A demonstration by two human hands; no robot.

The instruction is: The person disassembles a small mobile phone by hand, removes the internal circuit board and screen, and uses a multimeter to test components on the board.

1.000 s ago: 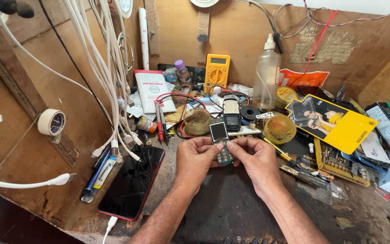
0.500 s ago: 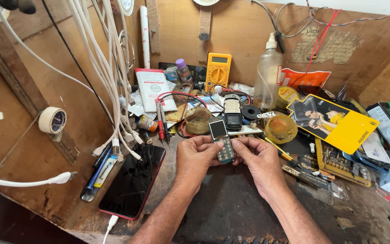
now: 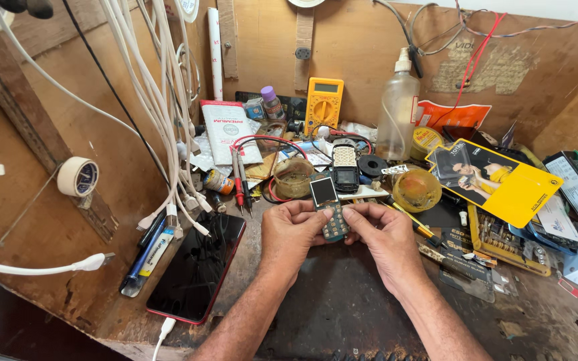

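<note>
Grey-green and small, a keypad phone [image 3: 331, 212] is held just above the dark mat [image 3: 342, 301] at the middle of the counter [image 3: 68, 234]. It is gripped low on its body from both sides: the left hand [image 3: 294, 230] is curled closed around its left edge, and the right hand [image 3: 382, 237] is closed on its right edge with the fingertips [image 3: 356, 214] pressed over the keypad. Its little screen is left uncovered and tilted up toward the camera, probably so that it can be watched while the keys are pressed.

Just beyond the phone, a second, black keypad phone [image 3: 346, 167] is laid flat, with a cloudy round pot [image 3: 294, 177] to its left and an amber round tin [image 3: 416, 190] to its right. Farther back, a yellow multimeter [image 3: 324, 107] is propped against the wooden wall, its red probes [image 3: 239, 180] laid within reach; a clear squeeze bottle [image 3: 397, 113] is stood beside it.

To the left, a red-edged smartphone [image 3: 199, 267] is laid face up near the counter's edge, a white cable plugged into its near end, seemingly for charging. White cables [image 3: 162, 100] are hung above it, and a roll of tape [image 3: 77, 176] is fixed to the left wall. A yellow card [image 3: 503, 177] is laid over clutter on the right.
</note>
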